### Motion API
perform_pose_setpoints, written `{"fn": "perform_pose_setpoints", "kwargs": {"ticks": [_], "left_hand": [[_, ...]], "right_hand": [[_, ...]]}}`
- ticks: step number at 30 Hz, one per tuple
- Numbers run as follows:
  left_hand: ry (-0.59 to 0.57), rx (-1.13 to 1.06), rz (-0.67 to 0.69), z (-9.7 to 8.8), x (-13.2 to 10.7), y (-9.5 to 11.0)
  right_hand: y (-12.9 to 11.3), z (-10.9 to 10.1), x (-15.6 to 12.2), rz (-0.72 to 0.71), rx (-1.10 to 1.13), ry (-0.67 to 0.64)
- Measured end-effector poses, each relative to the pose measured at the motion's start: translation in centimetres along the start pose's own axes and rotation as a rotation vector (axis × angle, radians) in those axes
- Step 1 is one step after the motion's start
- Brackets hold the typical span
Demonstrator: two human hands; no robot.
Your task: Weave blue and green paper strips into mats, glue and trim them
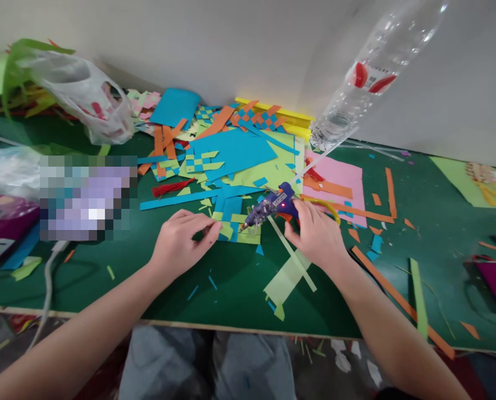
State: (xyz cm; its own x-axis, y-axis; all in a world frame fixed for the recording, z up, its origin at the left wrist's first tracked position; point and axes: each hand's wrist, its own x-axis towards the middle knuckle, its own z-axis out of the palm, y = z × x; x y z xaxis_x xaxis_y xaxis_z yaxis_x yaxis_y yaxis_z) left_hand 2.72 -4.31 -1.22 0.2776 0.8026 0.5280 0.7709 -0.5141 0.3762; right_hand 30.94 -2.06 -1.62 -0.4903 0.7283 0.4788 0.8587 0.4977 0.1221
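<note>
My right hand (317, 230) is wrapped round the handle of a purple hot glue gun (276, 203), whose front end is coated in clear strands. A clear glue stick (325, 155) slants up from the back of the gun. Its nozzle tip points left and down at a half-woven piece of blue and light green paper strips (231, 214) on the table. At that piece's left edge, the thumb and forefinger of my left hand (185, 236) pinch a light green strip end. Whether the nozzle touches the paper I cannot tell.
Paper sheets, strips and woven scraps spread over the green table (148, 294). A tall plastic bottle (368, 78) leans by the wall at back right. Left are a plastic bag (85, 94), a blurred-out phone (89, 200) with a white cable (48, 283), and a magenta box (10, 222).
</note>
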Motion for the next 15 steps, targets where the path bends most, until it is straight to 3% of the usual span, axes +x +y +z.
{"fn": "perform_pose_setpoints", "kwargs": {"ticks": [8, 15], "left_hand": [[0.001, 0.011, 0.006, 0.01, -0.01, 0.00], [0.021, 0.026, 0.038, -0.05, -0.04, 0.00]], "right_hand": [[-0.43, -0.09, 0.08, -0.028, -0.013, -0.055], [-0.34, -0.11, 0.10, -0.078, -0.053, -0.005]]}}
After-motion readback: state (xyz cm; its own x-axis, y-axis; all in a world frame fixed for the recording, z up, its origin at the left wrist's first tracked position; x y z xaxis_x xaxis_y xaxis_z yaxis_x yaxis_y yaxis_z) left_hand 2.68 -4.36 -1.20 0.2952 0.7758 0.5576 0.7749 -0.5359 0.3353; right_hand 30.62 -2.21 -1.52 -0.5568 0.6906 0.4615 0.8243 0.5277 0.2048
